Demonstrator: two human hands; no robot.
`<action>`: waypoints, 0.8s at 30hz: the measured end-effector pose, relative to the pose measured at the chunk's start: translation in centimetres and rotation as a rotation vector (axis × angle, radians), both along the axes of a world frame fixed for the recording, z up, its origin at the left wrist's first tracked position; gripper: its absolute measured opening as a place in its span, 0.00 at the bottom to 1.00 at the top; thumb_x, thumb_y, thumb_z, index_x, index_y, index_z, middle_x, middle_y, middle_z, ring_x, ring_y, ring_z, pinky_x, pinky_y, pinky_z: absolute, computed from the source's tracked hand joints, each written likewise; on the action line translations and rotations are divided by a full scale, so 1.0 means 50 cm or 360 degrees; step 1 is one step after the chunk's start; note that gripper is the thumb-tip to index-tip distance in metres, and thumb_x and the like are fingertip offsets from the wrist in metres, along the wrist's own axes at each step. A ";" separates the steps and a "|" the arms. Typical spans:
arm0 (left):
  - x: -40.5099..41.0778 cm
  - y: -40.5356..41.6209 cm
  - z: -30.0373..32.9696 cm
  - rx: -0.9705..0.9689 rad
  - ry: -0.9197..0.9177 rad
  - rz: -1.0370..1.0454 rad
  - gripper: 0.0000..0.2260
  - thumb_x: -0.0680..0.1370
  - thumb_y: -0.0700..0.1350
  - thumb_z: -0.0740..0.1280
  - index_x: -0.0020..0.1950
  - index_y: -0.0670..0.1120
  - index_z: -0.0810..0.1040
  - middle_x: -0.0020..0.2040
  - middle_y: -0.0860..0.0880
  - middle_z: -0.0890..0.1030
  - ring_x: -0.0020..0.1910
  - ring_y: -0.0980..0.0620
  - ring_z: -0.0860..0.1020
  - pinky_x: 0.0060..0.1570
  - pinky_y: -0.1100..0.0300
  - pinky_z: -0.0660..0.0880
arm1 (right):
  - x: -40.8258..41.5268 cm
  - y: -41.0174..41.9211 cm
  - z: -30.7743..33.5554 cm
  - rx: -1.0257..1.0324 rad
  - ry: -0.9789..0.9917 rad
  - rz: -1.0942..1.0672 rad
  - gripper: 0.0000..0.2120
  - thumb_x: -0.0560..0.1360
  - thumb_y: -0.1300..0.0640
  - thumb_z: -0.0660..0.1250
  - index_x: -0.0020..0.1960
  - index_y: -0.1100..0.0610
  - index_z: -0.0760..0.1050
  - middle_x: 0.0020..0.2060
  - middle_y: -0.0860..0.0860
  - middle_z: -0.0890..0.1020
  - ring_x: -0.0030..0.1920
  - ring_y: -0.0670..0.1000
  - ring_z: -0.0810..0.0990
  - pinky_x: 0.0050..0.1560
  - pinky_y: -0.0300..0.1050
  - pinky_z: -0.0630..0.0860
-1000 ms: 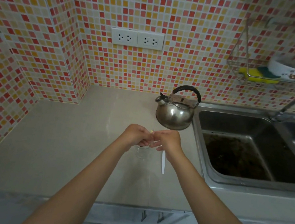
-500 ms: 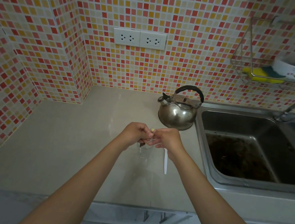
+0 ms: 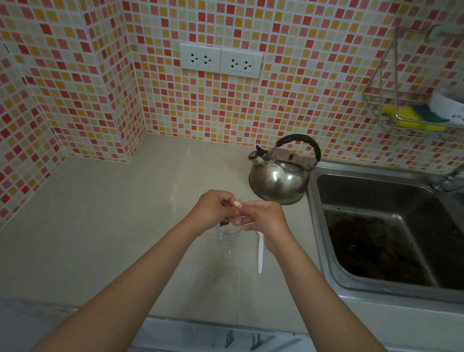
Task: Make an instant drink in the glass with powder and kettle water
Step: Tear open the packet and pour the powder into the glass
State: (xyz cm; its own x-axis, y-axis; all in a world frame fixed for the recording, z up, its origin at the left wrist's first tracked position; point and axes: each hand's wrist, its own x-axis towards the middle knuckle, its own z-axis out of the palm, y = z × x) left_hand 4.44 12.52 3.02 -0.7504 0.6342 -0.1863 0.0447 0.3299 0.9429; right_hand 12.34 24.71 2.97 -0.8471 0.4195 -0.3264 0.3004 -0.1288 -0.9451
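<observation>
Pinching a small sachet together at frame centre, left hand and right hand hovered over the glass.

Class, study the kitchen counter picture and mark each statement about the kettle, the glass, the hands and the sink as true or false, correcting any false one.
1. The kettle stands on the counter just left of the sink. True.
2. Both hands are held together above the clear glass. True: the left hand and right hand meet over it, pinching something small.
3. The right hand is lifting the kettle by its handle. False: the kettle sits untouched behind the hands.
4. A white utensil lies on the counter beside the glass. True.
5. The glass is full of dark drink. False: it looks clear and empty.
6. A plug is in one of the wall sockets. False: both sockets are free.
</observation>
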 end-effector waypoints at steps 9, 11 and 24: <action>-0.004 -0.004 -0.001 -0.0029 -0.0061 -0.0030 0.04 0.74 0.37 0.71 0.39 0.41 0.80 0.35 0.44 0.83 0.32 0.53 0.81 0.40 0.61 0.80 | 0.005 0.011 0.001 0.0134 0.0027 0.0020 0.06 0.74 0.65 0.66 0.40 0.66 0.80 0.30 0.58 0.81 0.27 0.48 0.81 0.25 0.38 0.76; 0.006 0.002 -0.006 -0.0080 -0.0013 0.0008 0.06 0.74 0.37 0.70 0.37 0.40 0.78 0.34 0.43 0.82 0.31 0.52 0.81 0.43 0.56 0.81 | -0.003 0.006 0.002 0.0456 -0.0067 0.0052 0.08 0.75 0.66 0.65 0.41 0.69 0.80 0.30 0.59 0.81 0.25 0.48 0.80 0.25 0.39 0.77; 0.025 -0.001 -0.010 -0.0282 0.1171 -0.0071 0.16 0.76 0.44 0.66 0.65 0.50 0.77 0.60 0.51 0.81 0.61 0.50 0.76 0.59 0.58 0.71 | -0.019 0.006 0.054 0.1185 -0.0381 0.0167 0.09 0.74 0.64 0.63 0.42 0.68 0.80 0.38 0.63 0.84 0.33 0.60 0.83 0.37 0.51 0.81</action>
